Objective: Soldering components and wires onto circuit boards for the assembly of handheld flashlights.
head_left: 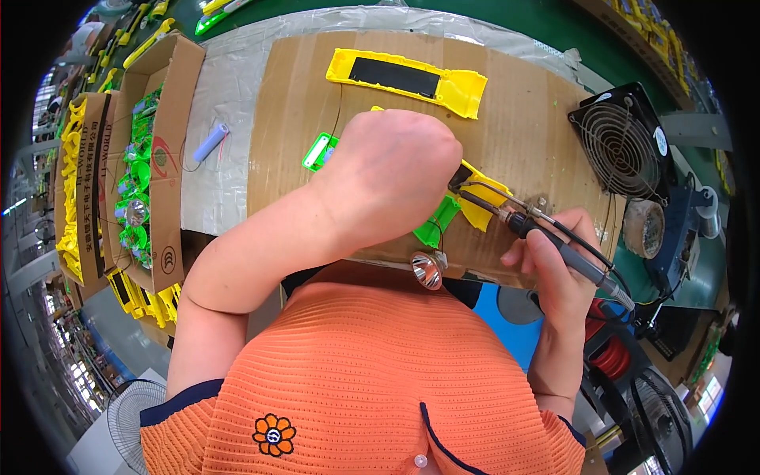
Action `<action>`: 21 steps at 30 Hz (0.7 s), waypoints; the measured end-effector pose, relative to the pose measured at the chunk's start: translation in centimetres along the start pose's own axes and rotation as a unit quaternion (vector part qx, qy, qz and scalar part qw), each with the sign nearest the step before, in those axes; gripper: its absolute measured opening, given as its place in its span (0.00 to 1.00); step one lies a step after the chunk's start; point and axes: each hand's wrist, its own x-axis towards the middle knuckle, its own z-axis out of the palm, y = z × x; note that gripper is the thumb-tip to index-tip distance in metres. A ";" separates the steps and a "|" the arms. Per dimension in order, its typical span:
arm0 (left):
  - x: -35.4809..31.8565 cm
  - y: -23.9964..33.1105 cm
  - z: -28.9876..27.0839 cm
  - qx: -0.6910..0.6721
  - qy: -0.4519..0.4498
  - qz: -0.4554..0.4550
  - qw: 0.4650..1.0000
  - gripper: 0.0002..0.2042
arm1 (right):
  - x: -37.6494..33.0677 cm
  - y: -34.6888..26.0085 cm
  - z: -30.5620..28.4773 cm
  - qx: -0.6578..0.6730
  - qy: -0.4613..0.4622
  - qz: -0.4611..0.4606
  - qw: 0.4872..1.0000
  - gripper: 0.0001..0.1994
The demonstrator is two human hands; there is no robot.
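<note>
My right hand [554, 273] is closed around the grey handle of a soldering iron [576, 260], which has a thin metal feed tube along it. Its tip points left to a yellow plastic shell [479, 207] with a dark panel. Over that shell curls my left hand [396, 162], closed, its fingertips hidden beneath. A green plastic piece [438, 222] sticks out below the left hand. From it a wire runs to a round reflector lamp head [427, 271] at the near board edge. Left of the hand shows a green-framed part [319, 152], partly covered.
Another yellow shell [463, 87] with a black panel lies farther back on the cardboard [293, 87]. A lilac battery cell [210, 142] with wires rests left. Cartons [170, 158] of green and yellow parts stand far left. At right are a black fan [624, 141] and a solder spool [643, 228].
</note>
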 end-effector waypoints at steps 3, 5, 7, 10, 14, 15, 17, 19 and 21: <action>0.0 0.0 0.0 0.001 0.005 0.005 1.000 0.05 | -0.1 0.0 0.1 0.005 -0.001 0.000 1.000 0.07; 0.1 0.1 -0.1 0.002 0.007 0.008 1.000 0.05 | -0.1 0.1 0.1 0.003 0.000 -0.003 1.000 0.07; 0.0 0.1 -0.1 0.004 0.010 0.010 1.000 0.05 | -0.1 0.2 0.1 0.001 0.001 -0.007 1.000 0.07; 0.0 0.1 0.0 -0.002 0.013 0.011 1.000 0.06 | -0.4 0.4 -0.1 -0.001 -0.004 -0.018 1.000 0.07; 0.0 0.1 0.0 -0.002 0.010 0.011 1.000 0.06 | -0.8 1.0 0.3 0.094 0.045 -0.045 0.994 0.05; 0.1 0.1 0.0 -0.003 0.011 0.010 1.000 0.06 | -0.7 1.3 0.6 0.140 0.050 -0.050 0.988 0.05; 0.1 0.1 0.0 0.000 0.014 0.009 1.000 0.06 | -0.8 1.8 1.0 0.219 0.050 -0.037 0.974 0.05; 0.1 0.1 0.0 0.003 0.017 0.008 1.000 0.06 | -1.0 1.8 1.9 0.251 0.073 -0.023 0.965 0.04; 0.0 0.1 0.0 -0.003 0.027 0.014 1.000 0.06 | -1.1 1.9 2.2 0.282 0.093 -0.009 0.955 0.04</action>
